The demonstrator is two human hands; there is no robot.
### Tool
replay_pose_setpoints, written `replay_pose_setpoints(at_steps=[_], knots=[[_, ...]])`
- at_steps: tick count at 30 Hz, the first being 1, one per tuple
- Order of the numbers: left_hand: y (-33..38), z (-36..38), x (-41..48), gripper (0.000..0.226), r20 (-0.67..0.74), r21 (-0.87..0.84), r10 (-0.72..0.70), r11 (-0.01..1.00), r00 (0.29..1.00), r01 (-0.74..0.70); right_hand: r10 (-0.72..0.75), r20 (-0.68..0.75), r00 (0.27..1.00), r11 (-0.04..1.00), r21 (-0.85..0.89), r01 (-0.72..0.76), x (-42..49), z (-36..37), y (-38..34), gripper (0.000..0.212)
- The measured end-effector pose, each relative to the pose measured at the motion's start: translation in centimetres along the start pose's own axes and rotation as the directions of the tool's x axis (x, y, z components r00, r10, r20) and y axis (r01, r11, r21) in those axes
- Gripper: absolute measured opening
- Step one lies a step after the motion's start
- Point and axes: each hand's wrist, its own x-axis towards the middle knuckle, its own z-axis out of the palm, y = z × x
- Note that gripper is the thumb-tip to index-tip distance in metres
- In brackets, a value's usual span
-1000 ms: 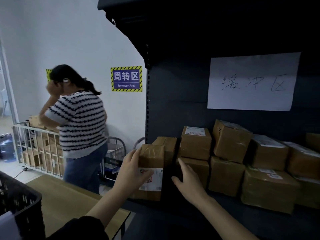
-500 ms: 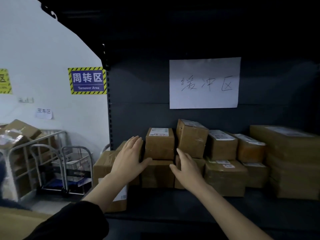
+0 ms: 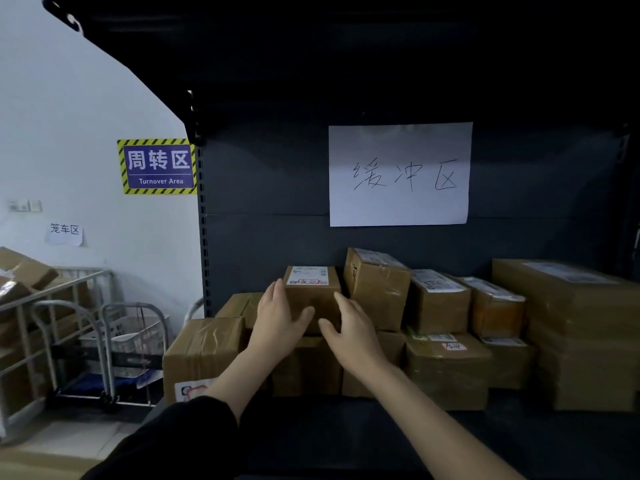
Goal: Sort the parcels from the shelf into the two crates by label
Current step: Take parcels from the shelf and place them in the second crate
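Parcel [image 3: 311, 301] between left hand [image 3: 278, 322] and right hand [image 3: 355, 336], tilted box [image 3: 377, 292] just beside.

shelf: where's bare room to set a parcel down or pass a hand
Bare: the shelf deck in front of the parcel row, and the gap above the stacks, below the paper sign. Crowded: parcels packed side by side, mostly two high, from the left box to the large right box; left hand and right hand flank the small labelled parcel.
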Motion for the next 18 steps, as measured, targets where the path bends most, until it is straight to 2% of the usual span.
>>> replay_pose_setpoints(at_steps=[4,8,12,14,18], knots=[[0.4,1.0,1.7,0.077,-0.016,-0.121,-0.136,0.984,0.991,0.133,0.033,-0.057,0.998,0.998,0.059,-0.030,2.3,0.6,-1.3,0.066],[0.0,1.6,3.2,0.072,0.009,-0.245,-0.260,0.936,0.965,0.255,0.190,-0.004,0.982,0.970,0.154,-0.187,4.2,1.2,-0.8,0.073],[-0.1,1.9,4.1,0.057,0.114,-0.469,-0.408,0.782,0.906,0.411,0.295,0.083,0.952,0.897,0.319,-0.306,5.0,1.3,0.1,0.069],[-0.2,1.9,3.7,0.051,0.089,-0.543,-0.422,0.739,0.902,0.399,0.281,0.076,0.957,0.885,0.365,-0.288,4.9,1.5,0.5,0.065],[-0.8,1.7,2.0,0.030,-0.016,-0.668,-0.361,0.698,0.932,0.259,0.195,-0.014,0.981,0.888,0.427,-0.171,3.4,1.8,1.0,0.056]])
